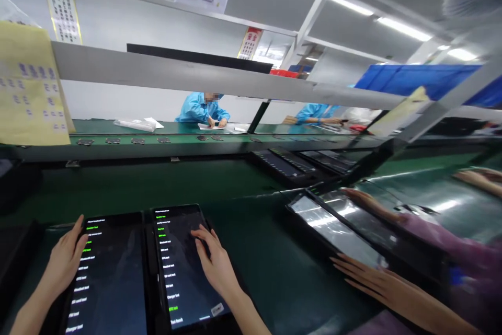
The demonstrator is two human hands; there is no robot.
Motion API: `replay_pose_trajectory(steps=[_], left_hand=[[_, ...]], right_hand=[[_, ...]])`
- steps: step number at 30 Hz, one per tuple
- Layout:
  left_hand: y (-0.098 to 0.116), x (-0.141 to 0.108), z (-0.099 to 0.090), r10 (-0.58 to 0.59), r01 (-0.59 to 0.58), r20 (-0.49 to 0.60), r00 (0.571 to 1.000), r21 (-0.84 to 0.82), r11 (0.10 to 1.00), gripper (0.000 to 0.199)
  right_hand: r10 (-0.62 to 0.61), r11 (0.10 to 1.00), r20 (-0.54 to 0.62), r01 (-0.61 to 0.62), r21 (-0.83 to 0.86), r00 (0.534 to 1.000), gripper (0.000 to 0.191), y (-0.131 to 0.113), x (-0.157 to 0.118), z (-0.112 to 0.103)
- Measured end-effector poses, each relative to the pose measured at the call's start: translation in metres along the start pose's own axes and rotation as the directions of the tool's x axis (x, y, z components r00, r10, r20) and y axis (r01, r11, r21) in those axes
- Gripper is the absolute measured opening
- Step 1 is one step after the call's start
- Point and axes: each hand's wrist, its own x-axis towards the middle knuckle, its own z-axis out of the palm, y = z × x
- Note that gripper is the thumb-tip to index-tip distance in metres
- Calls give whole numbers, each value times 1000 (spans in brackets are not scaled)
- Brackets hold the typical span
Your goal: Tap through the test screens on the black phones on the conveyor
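Note:
Two dark tablets lie side by side on the green bench in front of me, their screens lit with lists of test names, some in green. My left hand (65,259) is at the left edge of the left tablet (113,272), fingers stretched along its side and thumb over the screen edge. Over the upper right part of the right tablet (184,272) is my right hand (215,256), fingers extended and apart. Whether its fingertips touch the glass I cannot tell. A small white label (217,309) shows near that tablet's lower corner.
At right, a co-worker's hands (372,280) are on more tablets (333,225). Further tablets (282,162) lie farther back. Small flat parts line a raised green ledge (188,141). A slanted metal post (415,126) and yellow sheet (33,84) stand nearby. People in blue (196,109) sit opposite.

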Motion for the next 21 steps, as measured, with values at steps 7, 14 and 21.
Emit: replay_pose_trajectory(steps=[7, 14, 21], left_hand=[[-1, -8, 4, 42, -42, -9, 999, -6, 999, 72], [-2, -20, 11, 29, -30, 20, 999, 38, 999, 60], [6, -32, 9, 1, -7, 67, 998, 99, 995, 56]], right_hand=[[42, 999, 5, -42, 27, 999, 29, 8, -5, 1], [184, 982, 143, -189, 25, 972, 42, -2, -18, -1], [236, 968, 215, -249, 35, 948, 51, 4, -32, 5]])
